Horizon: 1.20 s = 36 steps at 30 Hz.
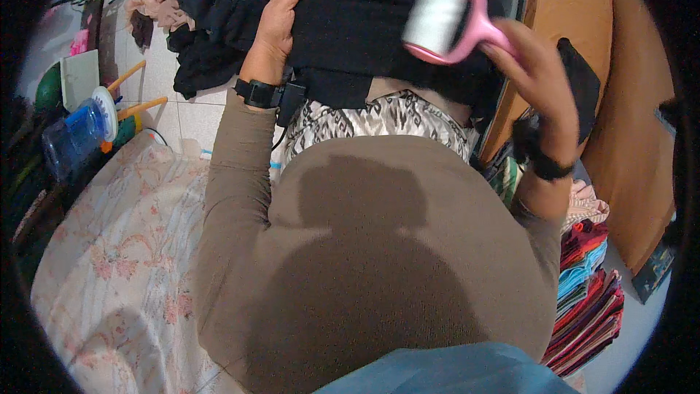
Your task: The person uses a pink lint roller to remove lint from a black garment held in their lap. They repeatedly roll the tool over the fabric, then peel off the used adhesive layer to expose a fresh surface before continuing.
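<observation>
A pink-handled lint roller [440, 14] with a white roll is up in front of me on the right. My right hand [529, 66] is closed round its handle, a little blurred. Black cloth, seemingly a garment [350, 22], lies spread across my lap. My left hand [279, 22] rests along the left edge of this cloth, fingers stretched out and holding nothing. Whether the roll touches the cloth, I cannot tell.
Dark and beige clothes [208, 18] lie heaped at the far left on a tiled floor. A blue clear plastic bottle [73, 138] is at the left. To my right are a stack of folded, colourful cloths [587, 306] and a brown panel [569, 0]. Floral fabric [124, 263] spreads at the lower left.
</observation>
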Each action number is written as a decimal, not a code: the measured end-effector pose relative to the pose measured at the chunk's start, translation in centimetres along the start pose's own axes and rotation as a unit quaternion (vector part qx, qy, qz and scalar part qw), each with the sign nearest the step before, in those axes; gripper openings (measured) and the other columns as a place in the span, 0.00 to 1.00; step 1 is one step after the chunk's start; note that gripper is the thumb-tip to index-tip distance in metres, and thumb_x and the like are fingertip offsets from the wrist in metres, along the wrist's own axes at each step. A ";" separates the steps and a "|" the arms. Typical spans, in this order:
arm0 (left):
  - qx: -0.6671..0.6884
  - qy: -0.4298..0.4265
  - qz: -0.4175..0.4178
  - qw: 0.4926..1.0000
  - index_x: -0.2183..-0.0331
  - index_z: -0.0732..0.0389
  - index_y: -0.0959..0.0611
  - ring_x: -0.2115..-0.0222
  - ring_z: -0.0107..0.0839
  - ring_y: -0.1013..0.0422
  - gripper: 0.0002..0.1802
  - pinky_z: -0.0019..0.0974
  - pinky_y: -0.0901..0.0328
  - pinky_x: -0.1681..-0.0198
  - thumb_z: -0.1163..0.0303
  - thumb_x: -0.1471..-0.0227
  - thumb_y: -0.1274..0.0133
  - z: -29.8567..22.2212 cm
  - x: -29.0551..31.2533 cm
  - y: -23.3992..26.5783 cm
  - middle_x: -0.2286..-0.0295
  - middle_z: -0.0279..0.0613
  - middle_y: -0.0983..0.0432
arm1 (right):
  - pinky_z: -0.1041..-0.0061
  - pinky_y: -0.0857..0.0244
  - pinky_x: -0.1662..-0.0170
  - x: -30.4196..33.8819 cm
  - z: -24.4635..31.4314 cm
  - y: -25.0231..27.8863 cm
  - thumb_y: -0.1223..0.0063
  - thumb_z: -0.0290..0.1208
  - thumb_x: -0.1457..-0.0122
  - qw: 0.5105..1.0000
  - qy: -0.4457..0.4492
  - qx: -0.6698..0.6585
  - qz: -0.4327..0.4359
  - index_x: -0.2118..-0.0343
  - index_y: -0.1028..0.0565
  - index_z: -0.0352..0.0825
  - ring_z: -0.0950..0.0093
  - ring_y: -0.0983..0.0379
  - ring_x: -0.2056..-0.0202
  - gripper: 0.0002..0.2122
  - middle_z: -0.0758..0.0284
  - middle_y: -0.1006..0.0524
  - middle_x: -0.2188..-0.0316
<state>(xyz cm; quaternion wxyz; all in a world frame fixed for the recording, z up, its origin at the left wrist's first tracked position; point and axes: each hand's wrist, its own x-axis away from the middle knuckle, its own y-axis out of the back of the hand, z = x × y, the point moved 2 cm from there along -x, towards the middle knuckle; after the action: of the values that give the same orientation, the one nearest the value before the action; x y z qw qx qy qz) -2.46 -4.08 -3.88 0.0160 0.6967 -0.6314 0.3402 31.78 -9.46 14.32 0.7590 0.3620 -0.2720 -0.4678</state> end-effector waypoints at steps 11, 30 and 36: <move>0.069 -0.005 0.094 0.993 0.66 0.60 0.18 0.69 0.29 0.24 0.05 0.31 0.30 0.62 0.74 0.48 0.43 0.9 -0.7 2.0 0.68 0.35 0.20 | 0.60 0.31 0.71 -4.6 -0.1 -10.0 0.46 0.39 0.42 0.988 0.133 0.061 -0.051 0.67 0.30 0.38 0.58 0.25 0.70 0.10 0.61 0.25 0.72; -0.153 -0.022 0.012 0.988 0.62 0.62 0.19 0.68 0.24 0.27 0.09 0.29 0.33 0.62 0.69 0.42 0.48 -0.6 -1.3 1.1 0.68 0.33 0.22 | 0.73 0.31 0.65 14.4 -8.4 6.4 0.44 0.31 0.42 0.976 -0.202 0.074 -0.041 0.56 0.25 0.36 0.68 0.24 0.69 0.12 0.60 0.23 0.67; -0.260 -0.092 0.023 0.961 0.61 0.63 0.20 0.66 0.22 0.29 0.10 0.27 0.35 0.60 0.67 0.41 0.50 -1.1 -1.0 0.7 0.67 0.32 0.23 | 0.67 0.30 0.68 5.6 -4.0 -3.7 0.41 0.35 0.44 0.989 0.038 0.090 -0.113 0.57 0.26 0.38 0.61 0.24 0.68 0.14 0.61 0.24 0.67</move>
<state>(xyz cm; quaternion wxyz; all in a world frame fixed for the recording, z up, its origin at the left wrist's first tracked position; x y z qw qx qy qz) -3.56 -2.88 -3.84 0.1305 0.6822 -0.7126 0.0989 35.17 -14.46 9.42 0.6755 0.4748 -0.2415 -0.5098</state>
